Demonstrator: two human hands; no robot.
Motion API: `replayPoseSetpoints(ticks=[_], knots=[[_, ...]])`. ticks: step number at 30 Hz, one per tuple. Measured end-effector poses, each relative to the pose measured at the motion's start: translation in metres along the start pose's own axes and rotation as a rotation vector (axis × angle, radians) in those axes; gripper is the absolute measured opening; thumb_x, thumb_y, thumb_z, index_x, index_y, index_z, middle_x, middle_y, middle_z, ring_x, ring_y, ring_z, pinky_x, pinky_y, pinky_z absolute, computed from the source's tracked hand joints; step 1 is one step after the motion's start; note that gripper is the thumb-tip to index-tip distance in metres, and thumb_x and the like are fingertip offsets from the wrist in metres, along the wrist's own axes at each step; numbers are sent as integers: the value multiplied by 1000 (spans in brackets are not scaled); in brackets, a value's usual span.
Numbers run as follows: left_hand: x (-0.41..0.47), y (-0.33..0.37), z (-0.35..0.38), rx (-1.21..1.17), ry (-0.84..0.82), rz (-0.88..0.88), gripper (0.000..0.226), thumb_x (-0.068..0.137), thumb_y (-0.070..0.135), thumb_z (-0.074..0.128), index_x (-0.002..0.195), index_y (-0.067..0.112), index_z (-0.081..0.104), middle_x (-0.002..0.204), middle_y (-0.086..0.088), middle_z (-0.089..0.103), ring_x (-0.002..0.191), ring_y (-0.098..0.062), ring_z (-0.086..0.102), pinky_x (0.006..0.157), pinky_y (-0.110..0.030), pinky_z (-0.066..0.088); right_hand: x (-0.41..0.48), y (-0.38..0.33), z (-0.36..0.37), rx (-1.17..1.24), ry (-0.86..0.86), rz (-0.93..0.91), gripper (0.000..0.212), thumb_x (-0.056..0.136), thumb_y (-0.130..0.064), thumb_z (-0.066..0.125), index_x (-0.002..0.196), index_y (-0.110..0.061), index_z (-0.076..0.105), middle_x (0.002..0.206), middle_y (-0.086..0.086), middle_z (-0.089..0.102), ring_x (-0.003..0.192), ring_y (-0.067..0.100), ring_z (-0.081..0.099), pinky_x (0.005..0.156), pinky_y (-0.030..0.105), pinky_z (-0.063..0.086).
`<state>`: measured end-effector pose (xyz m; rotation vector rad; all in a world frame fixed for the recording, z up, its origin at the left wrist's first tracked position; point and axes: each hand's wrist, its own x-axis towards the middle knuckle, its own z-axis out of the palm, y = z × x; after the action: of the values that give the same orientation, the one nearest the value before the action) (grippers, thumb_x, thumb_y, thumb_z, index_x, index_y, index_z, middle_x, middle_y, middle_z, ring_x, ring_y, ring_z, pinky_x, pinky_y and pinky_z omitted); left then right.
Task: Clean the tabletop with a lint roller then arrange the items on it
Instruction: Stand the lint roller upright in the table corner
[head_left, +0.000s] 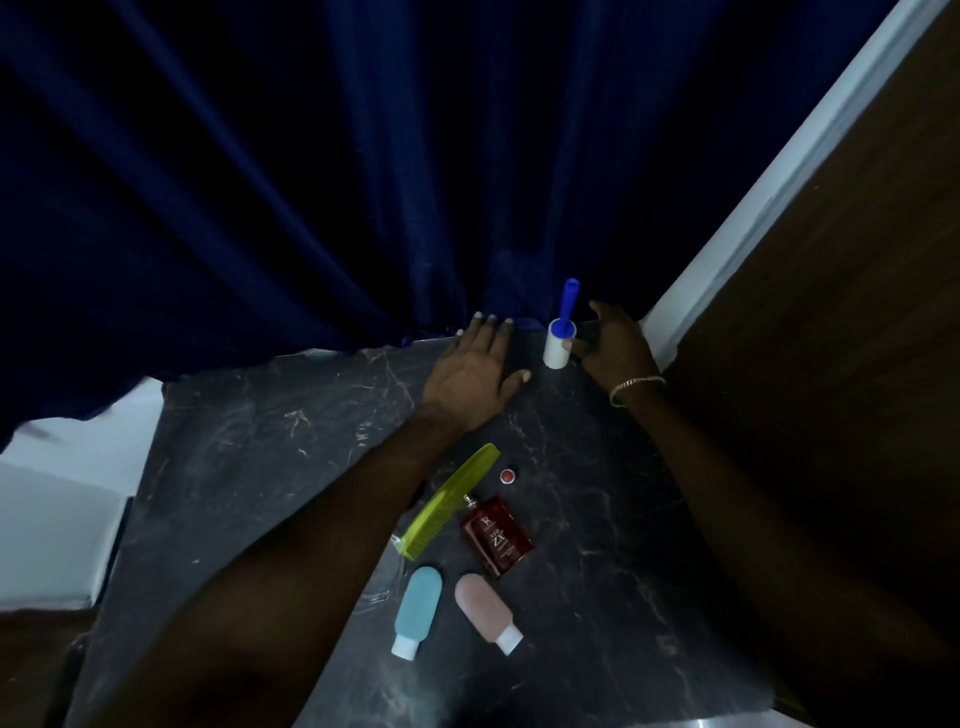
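head view: left hand (475, 371) flat on tabletop (260, 447)

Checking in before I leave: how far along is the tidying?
Done: cannot tell if rolling happened. In hand: the lint roller stands at the tabletop's far edge, right hand touching it, left hand flat nearby. Left: comb, red bottle, cap, blue tube and pink tube lie scattered.

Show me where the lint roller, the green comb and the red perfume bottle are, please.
lint roller (558, 347), head view, on its white roll.
green comb (451, 502), head view, middle of its spine.
red perfume bottle (497, 538), head view, on its label.
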<state>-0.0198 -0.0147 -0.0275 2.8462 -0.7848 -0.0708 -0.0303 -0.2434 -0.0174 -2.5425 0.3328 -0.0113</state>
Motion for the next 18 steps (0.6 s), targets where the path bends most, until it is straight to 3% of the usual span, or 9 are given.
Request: replayPoseSetpoints(ticks=[6,11,18], knots=[[-36,5,-14,68,55,36,78,104,64,22,163,12,19,169,-14,25,160,-31,12,130,-50,17,-49,-8,-2,-151,117,-186,71,92,-47,52,148,-6,37,152,18,40,140,37,37,114,53,34],[-68,6,-19,60,64,19,74,106,61,21,164,15,14,171,-12,19,161,-29,4,131,-52,13,-86,-24,-4,-272,180,-289,70,95,-52,45,151,-11,33,158,11,34,146,30,30,116,48,27],[-128,7,-20,36,135,-48,72,107,61,23,165,18,15,172,-9,17,161,-26,3,130,-51,12,-133,-37,12,-150,123,-307,69,96,-49,49,153,-17,27,163,6,22,151,25,20,114,52,27]])
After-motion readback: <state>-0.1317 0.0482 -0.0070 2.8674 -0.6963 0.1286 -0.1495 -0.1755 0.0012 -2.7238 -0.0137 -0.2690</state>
